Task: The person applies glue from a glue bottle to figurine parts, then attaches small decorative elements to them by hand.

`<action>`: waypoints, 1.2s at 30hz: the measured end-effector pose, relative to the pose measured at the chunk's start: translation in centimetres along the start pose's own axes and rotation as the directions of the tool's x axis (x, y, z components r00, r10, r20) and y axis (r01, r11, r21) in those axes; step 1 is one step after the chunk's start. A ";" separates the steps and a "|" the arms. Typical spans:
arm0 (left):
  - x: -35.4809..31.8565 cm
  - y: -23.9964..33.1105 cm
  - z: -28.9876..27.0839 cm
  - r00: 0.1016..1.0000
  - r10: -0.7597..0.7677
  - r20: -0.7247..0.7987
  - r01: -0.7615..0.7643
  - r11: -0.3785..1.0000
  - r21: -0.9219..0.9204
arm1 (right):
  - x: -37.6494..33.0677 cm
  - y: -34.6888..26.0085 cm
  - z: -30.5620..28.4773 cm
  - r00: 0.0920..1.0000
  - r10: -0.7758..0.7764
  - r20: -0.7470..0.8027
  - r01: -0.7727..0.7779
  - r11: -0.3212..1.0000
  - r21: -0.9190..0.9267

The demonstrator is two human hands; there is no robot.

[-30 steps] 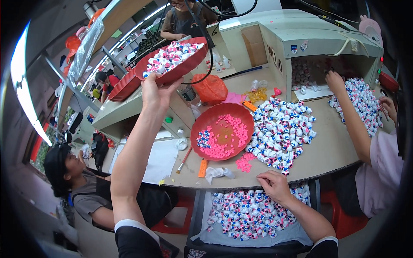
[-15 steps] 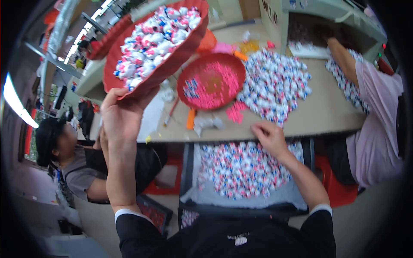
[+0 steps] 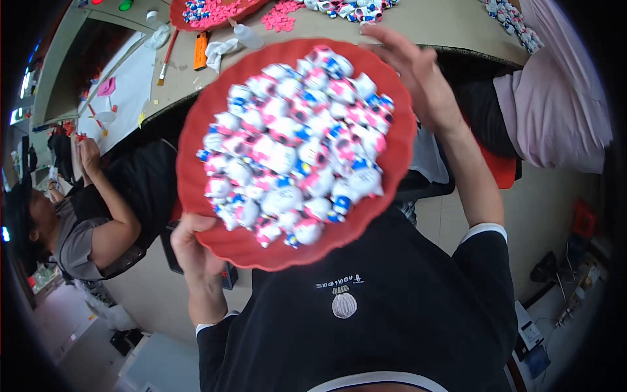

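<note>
A scalloped red plate (image 3: 287,256) is held in front of my chest, tilted so that its inside shows. Its middle is heaped with small white, pink and blue figurines (image 3: 294,144). My left hand (image 3: 199,245) grips the lower left rim, thumb over the edge and the other fingers mostly hidden behind the plate. Beside the upper right rim is my right hand (image 3: 418,78), its fingers apart and somewhat blurred; whether it touches the rim I cannot tell. The plate covers most of the lined tray, leaving a strip of grey cloth (image 3: 428,157) showing.
Along the worktable (image 3: 313,29) lie another red dish (image 3: 196,25), loose pink pieces (image 3: 281,16), a white squeeze bottle (image 3: 247,36), an orange tool (image 3: 200,51), a brush (image 3: 170,55) and piled figurines (image 3: 353,8). A person (image 3: 91,228) sits left; another person (image 3: 555,104) is at right.
The plate has come from the upper left down to the middle, nearer my chest. My right hand has left the table edge for the plate's right rim. The view has tipped downward.
</note>
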State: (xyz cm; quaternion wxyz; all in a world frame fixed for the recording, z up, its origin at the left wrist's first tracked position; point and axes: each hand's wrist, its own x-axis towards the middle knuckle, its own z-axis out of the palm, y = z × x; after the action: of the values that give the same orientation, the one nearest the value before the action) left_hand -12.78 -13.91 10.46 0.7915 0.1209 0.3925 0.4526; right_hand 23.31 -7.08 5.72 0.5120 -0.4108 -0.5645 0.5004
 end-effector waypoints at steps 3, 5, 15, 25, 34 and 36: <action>-1.1 -2.0 0.6 0.982 -0.190 0.010 0.191 0.980 -0.050 | -4.3 0.9 0.8 0.998 -0.018 0.054 0.019 1.000 -0.010; -1.4 -2.9 0.5 0.958 -0.285 -0.040 0.283 0.958 -0.056 | -6.8 1.4 1.7 0.997 0.056 -0.048 -0.042 0.964 0.264; 1.3 -2.5 3.0 0.805 -0.586 0.097 0.548 0.796 0.258 | -9.7 -0.5 1.5 0.722 0.671 -0.171 -0.532 0.696 0.482; 2.6 -0.7 2.1 0.721 -0.687 -0.089 0.579 0.527 0.622 | -8.7 -1.6 -1.3 0.691 0.717 -0.089 -0.714 0.697 0.066; 5.7 4.9 6.0 0.886 -0.418 -0.199 0.395 0.457 0.797 | -0.3 -2.2 -1.6 0.836 0.504 -0.215 -0.490 0.863 0.122; 5.9 6.2 5.8 0.915 -0.389 -0.106 0.312 0.515 0.799 | 1.1 -5.4 -0.5 0.713 0.648 -0.266 -0.665 0.746 0.037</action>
State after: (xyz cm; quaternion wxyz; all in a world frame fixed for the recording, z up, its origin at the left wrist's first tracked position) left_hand -10.72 -4.72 14.64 0.7419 0.4011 0.5348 0.0523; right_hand 23.89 -6.80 11.26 0.3580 -0.6621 -0.3243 0.5730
